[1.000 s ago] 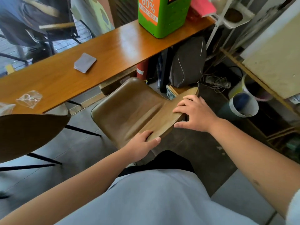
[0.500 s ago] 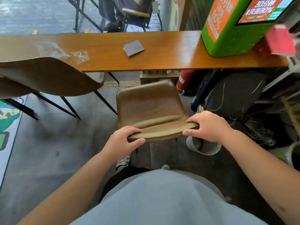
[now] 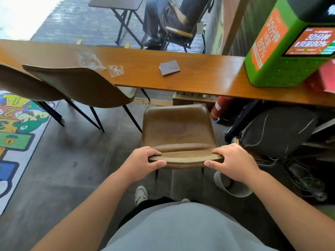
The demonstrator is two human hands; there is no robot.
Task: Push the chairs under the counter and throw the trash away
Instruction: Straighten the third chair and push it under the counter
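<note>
A brown leather chair stands facing the wooden counter, its seat front just short of the counter's edge. My left hand grips the left end of the backrest's top edge and my right hand grips the right end. A second brown chair stands to the left, its back against the counter, and a third chair's back shows at the far left. On the counter lie two crumpled clear plastic wrappers and a grey folded napkin.
A green and orange kiosk box and a red item sit on the counter's right end. Under the counter are a red extinguisher, a dark bag and cables. A grey bucket stands by my right side. A colourful mat lies left.
The chair has been turned square to the counter and both hands have shifted to grip the two ends of its backrest. My view has swung left and lifted.
</note>
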